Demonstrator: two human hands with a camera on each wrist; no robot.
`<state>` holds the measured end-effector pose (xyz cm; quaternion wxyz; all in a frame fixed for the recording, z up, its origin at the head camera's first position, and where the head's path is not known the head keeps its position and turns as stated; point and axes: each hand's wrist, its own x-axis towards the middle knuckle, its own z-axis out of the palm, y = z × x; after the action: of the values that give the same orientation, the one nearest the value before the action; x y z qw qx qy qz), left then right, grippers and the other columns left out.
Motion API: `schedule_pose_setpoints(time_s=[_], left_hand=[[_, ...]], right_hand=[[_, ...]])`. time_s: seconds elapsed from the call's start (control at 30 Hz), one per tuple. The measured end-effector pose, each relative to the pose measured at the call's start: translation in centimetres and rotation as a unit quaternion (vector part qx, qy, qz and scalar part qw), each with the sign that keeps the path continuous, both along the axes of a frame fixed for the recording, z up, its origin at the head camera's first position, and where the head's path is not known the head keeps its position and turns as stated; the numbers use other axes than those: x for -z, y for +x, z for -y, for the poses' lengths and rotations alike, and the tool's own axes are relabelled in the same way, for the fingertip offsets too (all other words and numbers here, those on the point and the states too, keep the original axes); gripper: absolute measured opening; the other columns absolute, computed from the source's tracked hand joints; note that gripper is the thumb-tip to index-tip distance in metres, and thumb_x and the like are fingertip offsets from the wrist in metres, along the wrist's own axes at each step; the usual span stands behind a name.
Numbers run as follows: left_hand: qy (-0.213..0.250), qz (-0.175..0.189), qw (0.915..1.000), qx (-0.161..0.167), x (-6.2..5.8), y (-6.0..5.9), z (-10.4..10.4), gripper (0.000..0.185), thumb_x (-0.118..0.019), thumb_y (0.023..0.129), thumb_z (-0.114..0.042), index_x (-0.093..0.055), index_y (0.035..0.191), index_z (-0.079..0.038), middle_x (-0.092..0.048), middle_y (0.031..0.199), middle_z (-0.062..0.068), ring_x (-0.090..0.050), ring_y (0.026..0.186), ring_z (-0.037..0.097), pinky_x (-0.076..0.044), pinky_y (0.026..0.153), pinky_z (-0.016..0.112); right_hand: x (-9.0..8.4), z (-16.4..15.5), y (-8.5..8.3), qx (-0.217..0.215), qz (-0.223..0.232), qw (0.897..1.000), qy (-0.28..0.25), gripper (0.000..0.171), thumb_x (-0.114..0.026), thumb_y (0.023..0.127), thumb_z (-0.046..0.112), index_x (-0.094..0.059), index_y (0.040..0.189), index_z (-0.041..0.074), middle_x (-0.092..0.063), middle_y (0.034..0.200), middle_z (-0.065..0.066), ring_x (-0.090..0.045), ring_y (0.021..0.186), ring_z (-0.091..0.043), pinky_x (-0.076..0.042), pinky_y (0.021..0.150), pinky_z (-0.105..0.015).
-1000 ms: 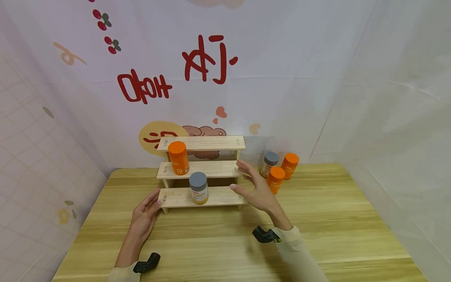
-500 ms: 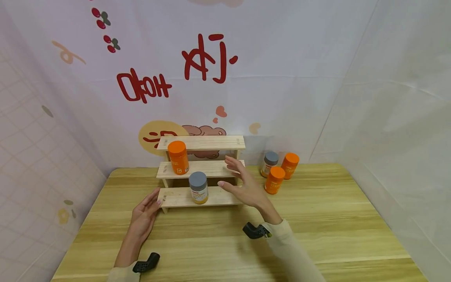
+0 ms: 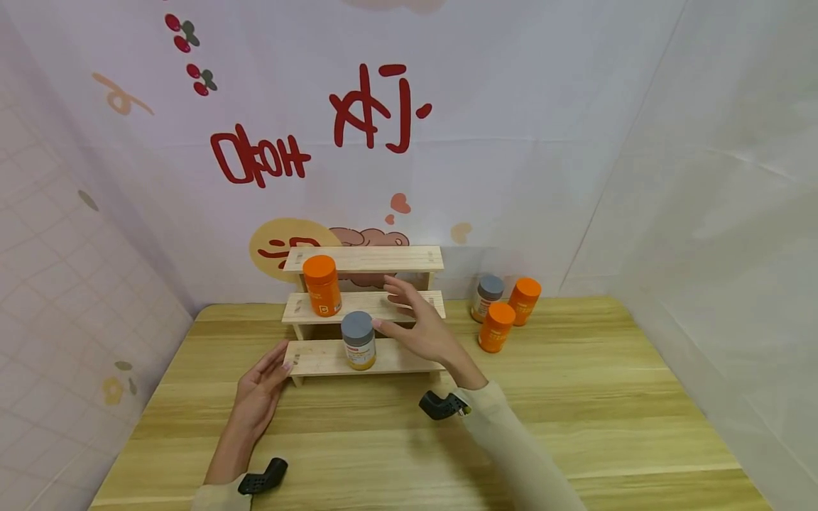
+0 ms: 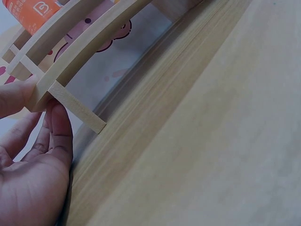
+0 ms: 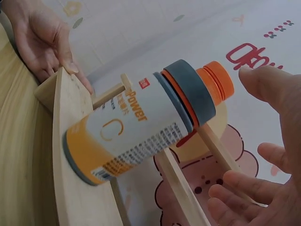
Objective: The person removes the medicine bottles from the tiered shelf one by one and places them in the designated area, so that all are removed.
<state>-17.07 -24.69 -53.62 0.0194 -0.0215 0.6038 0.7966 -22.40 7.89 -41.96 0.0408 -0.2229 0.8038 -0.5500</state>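
A wooden table [image 3: 575, 397] stands before a white backdrop with red lettering, bearing a three-step shelf [image 3: 364, 306]. A grey-capped bottle [image 3: 358, 341] stands upright on the lowest step, an orange bottle [image 3: 322, 285] on the middle one. The right hand [image 3: 418, 328], fingers spread and holding nothing, hovers just beside the grey cap. The left hand [image 3: 260, 394] lies flat, fingertips touching the shelf's left end. Three more bottles [image 3: 501, 309] stand together to the right.
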Motion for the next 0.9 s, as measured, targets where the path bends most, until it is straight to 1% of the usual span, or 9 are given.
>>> schedule_pose_setpoints(time_s=[0.13, 0.33, 0.43, 0.57, 0.67, 0.8, 0.9], left_hand=[[0.0, 0.004, 1.0, 0.001, 0.0, 0.1, 0.0, 0.067, -0.061, 0.103, -0.007, -0.027, 0.161, 0.002, -0.052, 0.138, -0.014, -0.052, 0.126, -0.006, -0.048, 0.101, 0.009], [0.001, 0.002, 1.0, 0.003, -0.2, 0.1, 0.0, 0.067, -0.061, 0.104, -0.007, -0.026, 0.161, 0.003, -0.052, 0.138, -0.013, -0.052, 0.126, -0.006, -0.047, 0.101, 0.009], [0.0, 0.001, 1.0, 0.003, -0.3, 0.0, 0.1, 0.068, -0.06, 0.104, -0.007, -0.025, 0.161, 0.004, -0.053, 0.137, -0.013, -0.053, 0.126, -0.007, -0.047, 0.101, 0.009], [-0.004, -0.004, 1.0, 0.003, -0.3, 0.0, 0.1, 0.068, -0.061, 0.104, -0.008, -0.026, 0.16, 0.004, -0.053, 0.138, -0.012, -0.053, 0.126, -0.006, -0.048, 0.101, 0.009], [-0.001, -0.008, 1.0, 0.005, -0.3, 0.0, 0.1, 0.068, -0.06, 0.104, -0.008, -0.025, 0.16, 0.004, -0.053, 0.138, -0.012, -0.052, 0.127, -0.005, -0.048, 0.101, 0.009], [0.003, -0.012, 0.9999, 0.007, -0.1, 0.0, 0.1, 0.067, -0.059, 0.104, -0.007, -0.024, 0.16, 0.005, -0.052, 0.138, -0.013, -0.052, 0.127, -0.006, -0.047, 0.101, 0.009], [0.004, -0.013, 0.9999, 0.008, 0.1, 0.0, 0.1, 0.068, -0.059, 0.104, -0.006, -0.023, 0.16, 0.005, -0.052, 0.138, -0.012, -0.052, 0.126, -0.006, -0.048, 0.101, 0.009]], right_hand=[[-0.3, 0.8, -0.6, 0.002, 0.006, 1.0, 0.003, 0.077, -0.076, 0.094, 0.041, -0.032, 0.156, 0.045, -0.045, 0.158, 0.0, -0.046, 0.146, -0.027, -0.044, 0.117, -0.05], [-1.1, 2.1, -1.3, -0.002, 0.021, 1.0, 0.001, 0.076, -0.077, 0.092, 0.041, -0.037, 0.156, 0.04, -0.048, 0.156, 0.001, -0.048, 0.144, -0.024, -0.043, 0.118, -0.046], [-1.6, 2.7, -1.6, -0.012, 0.029, 1.0, 0.001, 0.076, -0.077, 0.092, 0.039, -0.037, 0.156, 0.039, -0.048, 0.156, 0.001, -0.048, 0.144, -0.024, -0.044, 0.117, -0.046], [-2.0, 3.5, -2.0, -0.027, 0.025, 0.999, -0.004, 0.078, -0.076, 0.094, 0.033, -0.035, 0.16, 0.03, -0.047, 0.156, -0.004, -0.048, 0.143, -0.029, -0.045, 0.116, -0.046], [-2.2, 4.1, -2.4, -0.037, 0.021, 0.999, -0.009, 0.08, -0.076, 0.094, 0.032, -0.033, 0.161, 0.025, -0.046, 0.157, -0.01, -0.048, 0.143, -0.034, -0.044, 0.117, -0.047], [-2.3, 5.0, -2.8, -0.04, 0.019, 0.999, -0.001, 0.082, -0.077, 0.093, 0.038, -0.034, 0.161, 0.028, -0.046, 0.157, -0.009, -0.048, 0.143, -0.034, -0.046, 0.116, -0.046], [-2.3, 5.7, -3.2, -0.041, 0.017, 0.999, -0.001, 0.08, -0.077, 0.093, 0.037, -0.034, 0.161, 0.027, -0.048, 0.156, -0.007, -0.049, 0.142, -0.031, -0.048, 0.114, -0.044]])
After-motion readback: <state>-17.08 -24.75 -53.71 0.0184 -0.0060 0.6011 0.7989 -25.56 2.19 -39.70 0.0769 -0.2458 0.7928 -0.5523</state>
